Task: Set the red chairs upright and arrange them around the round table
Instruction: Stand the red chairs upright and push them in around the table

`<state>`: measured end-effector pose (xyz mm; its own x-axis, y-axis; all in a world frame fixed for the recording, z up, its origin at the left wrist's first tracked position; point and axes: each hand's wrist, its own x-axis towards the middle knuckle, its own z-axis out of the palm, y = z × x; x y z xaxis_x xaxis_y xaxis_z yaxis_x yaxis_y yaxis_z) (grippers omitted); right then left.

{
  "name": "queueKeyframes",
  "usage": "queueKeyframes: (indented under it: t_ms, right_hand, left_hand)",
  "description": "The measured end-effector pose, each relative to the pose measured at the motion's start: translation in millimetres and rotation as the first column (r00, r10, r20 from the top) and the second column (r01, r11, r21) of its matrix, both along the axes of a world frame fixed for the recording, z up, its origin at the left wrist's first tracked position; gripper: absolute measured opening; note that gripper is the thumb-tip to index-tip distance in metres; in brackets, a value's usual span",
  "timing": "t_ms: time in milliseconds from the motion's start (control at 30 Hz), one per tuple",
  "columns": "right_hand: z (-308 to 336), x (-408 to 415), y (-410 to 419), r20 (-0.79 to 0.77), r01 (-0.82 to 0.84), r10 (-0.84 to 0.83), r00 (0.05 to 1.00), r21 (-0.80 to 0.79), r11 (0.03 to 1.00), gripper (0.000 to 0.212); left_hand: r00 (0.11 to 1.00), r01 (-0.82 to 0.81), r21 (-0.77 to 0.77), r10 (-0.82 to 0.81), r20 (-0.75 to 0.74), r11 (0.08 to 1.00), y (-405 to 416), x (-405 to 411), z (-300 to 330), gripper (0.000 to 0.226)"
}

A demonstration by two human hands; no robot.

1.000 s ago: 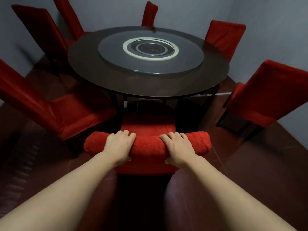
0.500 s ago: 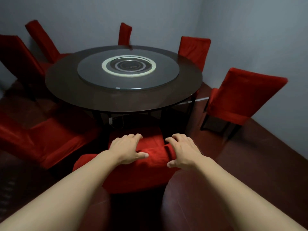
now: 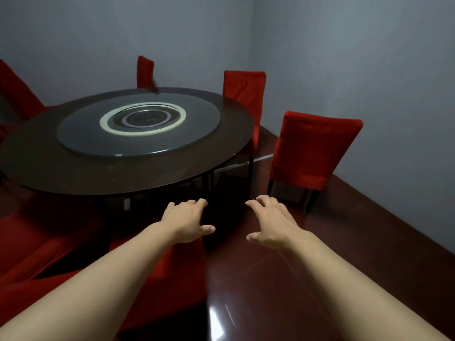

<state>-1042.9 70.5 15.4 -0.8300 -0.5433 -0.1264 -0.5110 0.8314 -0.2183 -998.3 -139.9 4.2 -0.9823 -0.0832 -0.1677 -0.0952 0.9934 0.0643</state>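
Both the left hand [image 3: 186, 223] and right hand [image 3: 272, 223] had just let go of the near red chair [image 3: 170, 279] and hovered open and empty, leaving it tucked at the round table [image 3: 73, 175], suggesting the right-side chair [image 3: 312, 148] came next.

- Single view, worn on the person's head; no second view shares the scene.
- It looks forward and steeply down, from standing height close to the round table [image 3: 128, 168].
- Both forearms enter from the bottom edge; the left hand [image 3: 186, 223] and right hand [image 3: 273, 223] lie near centre.
- It faces a room corner; the wide angle bends straight edges.
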Motion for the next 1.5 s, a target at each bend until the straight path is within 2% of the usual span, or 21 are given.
queueKeyframes:
  t_ms: [233,433,700,1000,1500]
  right_hand:
    - [5,-84,114,-0.012,0.060,-0.060,0.998,0.015,0.998,0.085]
    - [3,-155,185,-0.002,0.131,-0.131,0.991,-0.009,0.991,0.089]
    - [-2,-290,251,-0.043,0.207,-0.207,0.977,0.002,0.978,0.092]
    - [4,-440,319,-0.037,0.272,-0.271,0.962,0.015,0.962,0.095]
    - [-7,-705,341,-0.075,0.071,-0.072,0.995,-0.016,0.997,0.099]
  left_hand:
    - [0.995,0.097,0.012,-0.097,-0.030,0.995,131,-90,6,0.073]
    - [0.990,0.143,0.015,-0.143,0.008,0.990,190,-166,11,0.074]
    - [0.970,0.241,0.052,-0.239,-0.041,0.969,266,-321,4,0.071]
    - [0.961,0.275,0.045,-0.275,-0.012,0.960,322,-479,2,0.076]
    - [0.995,0.065,-0.061,-0.069,-0.067,0.996,357,-686,3,0.086]
